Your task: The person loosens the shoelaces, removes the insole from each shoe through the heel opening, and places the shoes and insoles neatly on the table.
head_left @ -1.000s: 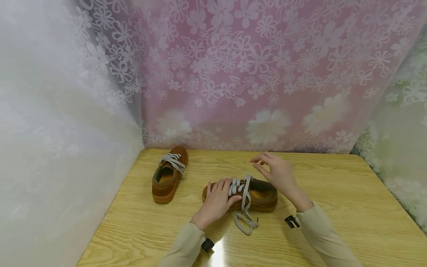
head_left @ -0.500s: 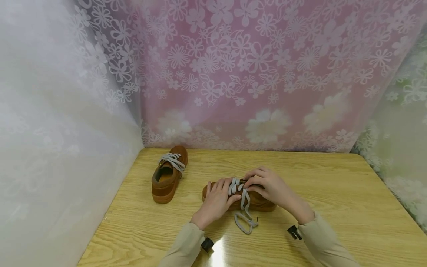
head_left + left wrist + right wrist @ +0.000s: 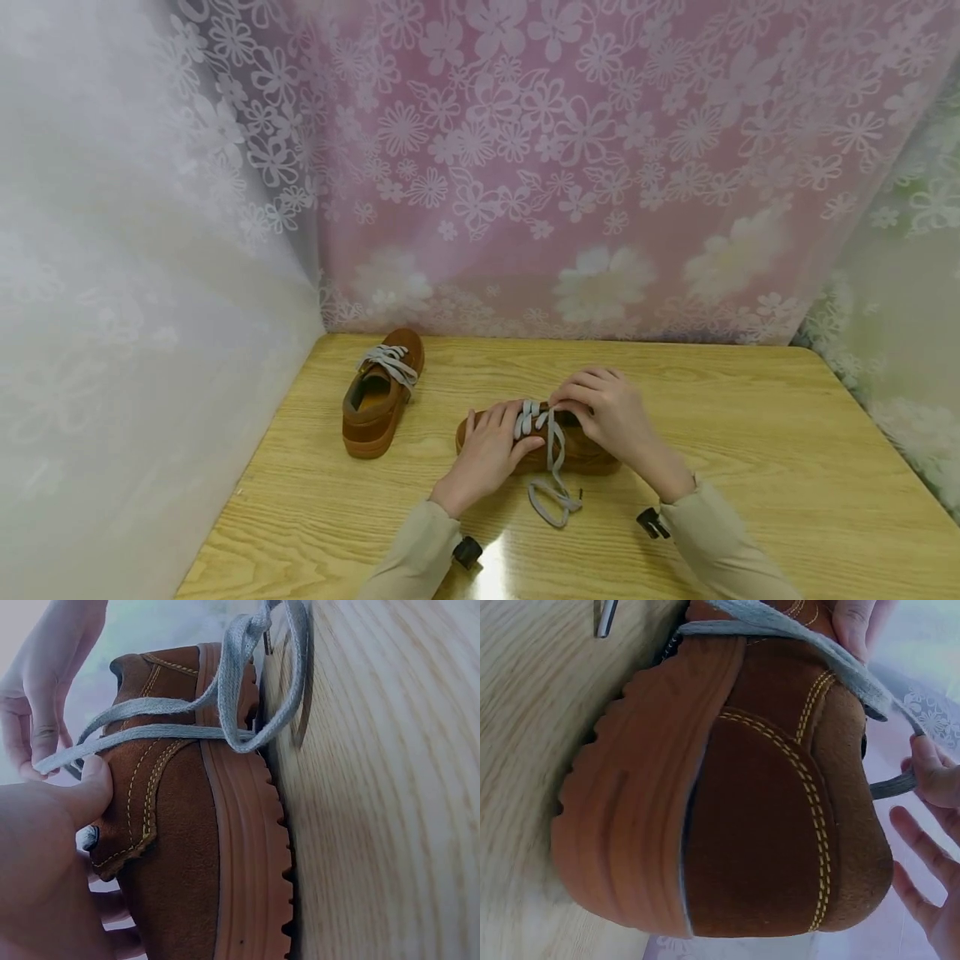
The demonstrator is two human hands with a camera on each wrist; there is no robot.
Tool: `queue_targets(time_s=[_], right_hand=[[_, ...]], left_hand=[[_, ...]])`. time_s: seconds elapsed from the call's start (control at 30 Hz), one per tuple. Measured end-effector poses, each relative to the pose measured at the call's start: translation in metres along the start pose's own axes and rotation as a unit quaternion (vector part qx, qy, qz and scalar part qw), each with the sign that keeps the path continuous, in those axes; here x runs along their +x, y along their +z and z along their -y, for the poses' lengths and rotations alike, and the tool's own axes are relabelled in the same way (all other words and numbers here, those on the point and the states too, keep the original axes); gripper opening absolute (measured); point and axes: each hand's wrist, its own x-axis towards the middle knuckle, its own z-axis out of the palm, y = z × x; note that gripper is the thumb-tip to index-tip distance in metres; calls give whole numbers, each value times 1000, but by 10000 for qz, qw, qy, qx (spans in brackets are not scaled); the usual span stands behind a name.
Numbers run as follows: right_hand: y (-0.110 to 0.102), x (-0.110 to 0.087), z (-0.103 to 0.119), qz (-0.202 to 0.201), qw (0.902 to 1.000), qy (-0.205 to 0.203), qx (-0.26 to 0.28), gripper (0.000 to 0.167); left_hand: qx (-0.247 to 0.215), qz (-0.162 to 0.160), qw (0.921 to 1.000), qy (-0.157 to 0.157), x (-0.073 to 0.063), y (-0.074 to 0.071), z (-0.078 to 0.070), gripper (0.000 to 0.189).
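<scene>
A brown suede shoe (image 3: 588, 457) lies sole-down on the table, toe to the left, with grey laces. My left hand (image 3: 487, 450) holds it across the toe; in the left wrist view its thumb (image 3: 94, 784) presses beside the lacing and the fingers pass to the far side. Over the shoe's opening, my right hand (image 3: 615, 417) pinches a flat grey shoelace (image 3: 557, 450) between thumb and fingertips. That pinched strand (image 3: 135, 735) runs across the shoe's side in the left wrist view. Another lace end hangs down and curls on the table before the shoe.
A second brown shoe (image 3: 378, 400) with grey laces stands at the back left of the wooden table (image 3: 720, 400). Floral curtains (image 3: 525, 167) enclose the back and sides. Black clips (image 3: 467, 552) hang at both wrists.
My right hand has come down and left from above the heel to the laces and now pinches a strand, slightly raised from half a second ago. The left hand has stayed put.
</scene>
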Motion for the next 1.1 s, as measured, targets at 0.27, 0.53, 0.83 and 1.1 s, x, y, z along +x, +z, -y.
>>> queue_targets(time_s=[0.27, 0.53, 0.83, 1.1], right_hand=[[-7, 3, 1, 470, 9900, -666, 1152, 19], [-10, 6, 9, 712, 9766, -947, 1796, 16], [-17, 10, 6, 543, 9825, -465, 1722, 12], [-16, 19, -12, -519, 9881, 1262, 708, 21]], left_hand=[[131, -191, 9997, 107, 1, -1, -3, 66], [434, -562, 9972, 232, 3, 0, 0, 61], [342, -408, 9984, 207, 2, -2, 1, 64], [324, -182, 9992, 167, 2, -1, 2, 65]])
